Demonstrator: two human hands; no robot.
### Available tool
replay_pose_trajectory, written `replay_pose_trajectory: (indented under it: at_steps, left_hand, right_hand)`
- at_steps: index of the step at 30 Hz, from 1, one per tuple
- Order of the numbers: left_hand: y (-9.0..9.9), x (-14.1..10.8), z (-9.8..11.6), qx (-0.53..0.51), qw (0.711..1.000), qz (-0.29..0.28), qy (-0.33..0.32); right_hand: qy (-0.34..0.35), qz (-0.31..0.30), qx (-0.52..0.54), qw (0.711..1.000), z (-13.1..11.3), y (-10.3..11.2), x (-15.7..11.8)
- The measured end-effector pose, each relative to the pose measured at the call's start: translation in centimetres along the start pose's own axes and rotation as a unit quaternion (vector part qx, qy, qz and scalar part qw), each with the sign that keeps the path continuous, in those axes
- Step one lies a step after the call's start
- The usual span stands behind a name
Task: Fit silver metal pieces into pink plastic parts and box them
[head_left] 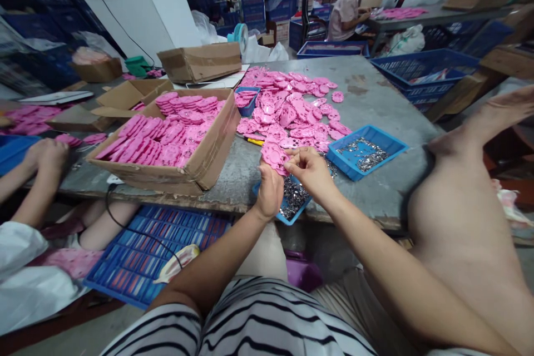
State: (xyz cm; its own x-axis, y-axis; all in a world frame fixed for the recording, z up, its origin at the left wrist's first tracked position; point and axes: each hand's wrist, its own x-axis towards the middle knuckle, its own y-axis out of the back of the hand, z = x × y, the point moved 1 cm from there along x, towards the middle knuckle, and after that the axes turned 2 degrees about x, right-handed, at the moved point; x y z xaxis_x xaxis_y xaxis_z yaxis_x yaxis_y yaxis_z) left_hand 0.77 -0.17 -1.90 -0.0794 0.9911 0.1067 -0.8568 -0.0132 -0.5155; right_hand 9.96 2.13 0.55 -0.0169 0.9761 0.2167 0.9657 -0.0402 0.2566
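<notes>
My left hand (270, 193) is closed around the lower edge of a flat pink plastic part (273, 154) with cut-outs, tilted up above the table's front edge. At the part's right side, my right hand (314, 173) has thumb and forefinger pinched together against it. Whatever sits between those fingertips is too small to make out. Below both hands, a blue tray (288, 221) of small shiny metal pieces juts over the table edge, partly hidden by my hands. Just beyond them lies a heap of similar pink parts (287, 108), with a yellow tool (254, 142) at its near side.
A cardboard box (214, 158) full of stacked pink parts stands left. Right of my hands is another blue tray (354, 173) with metal pieces. A co-worker's hands (52, 153) are at far left. A bare leg (450, 200) rises close on the right. A blue crate (137, 245) sits below.
</notes>
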Motion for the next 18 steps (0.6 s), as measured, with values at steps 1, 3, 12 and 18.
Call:
replay_pose_trajectory:
  at_steps: [1,3,12,18]
  left_hand:
    - [-0.1,0.0,0.1,-0.007,1.000,-0.007,-0.008]
    - [-0.2,0.0,0.5,-0.025,0.999,-0.031,-0.032]
    - [0.7,0.5,1.4,-0.020,0.999,-0.024,0.004]
    - [1.9,0.5,1.5,0.010,1.000,-0.018,0.023]
  right_hand:
    - [-0.004,0.005,0.006,1.000,0.1,-0.1,0.0]
    - [-0.036,-0.001,0.052,0.998,0.3,-0.1,0.0]
    - [-0.087,-0.036,-0.148,0.984,1.4,1.3,1.9]
    - [-0.024,-0.287,-0.524,0.802,1.4,-0.7,1.0]
